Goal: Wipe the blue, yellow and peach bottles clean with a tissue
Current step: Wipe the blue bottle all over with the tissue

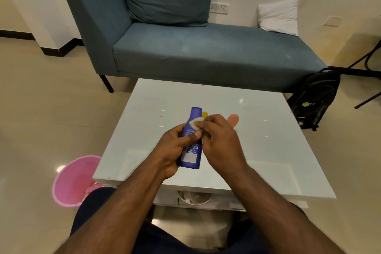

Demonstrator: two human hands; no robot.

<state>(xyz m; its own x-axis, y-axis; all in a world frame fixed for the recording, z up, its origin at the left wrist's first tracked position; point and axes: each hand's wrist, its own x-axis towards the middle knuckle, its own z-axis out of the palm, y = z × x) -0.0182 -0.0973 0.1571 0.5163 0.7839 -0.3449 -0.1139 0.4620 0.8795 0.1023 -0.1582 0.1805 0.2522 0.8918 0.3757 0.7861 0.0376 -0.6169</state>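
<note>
My left hand [175,148] grips the blue bottle [192,150] around its middle and holds it above the white table [268,150], cap end pointing away from me. My right hand [218,140] pinches a small white tissue [194,124] and presses it against the bottle's upper part. Just behind my right hand, only the top of the yellow bottle [205,114] shows. The peach bottle [234,120] pokes out to the right of my knuckles; its lower part is hidden.
A pink waste bin [72,181] stands on the floor left of the table. A blue couch [185,47] with a white pillow [278,16] is behind the table. A black backpack [315,99] leans at the table's far right corner.
</note>
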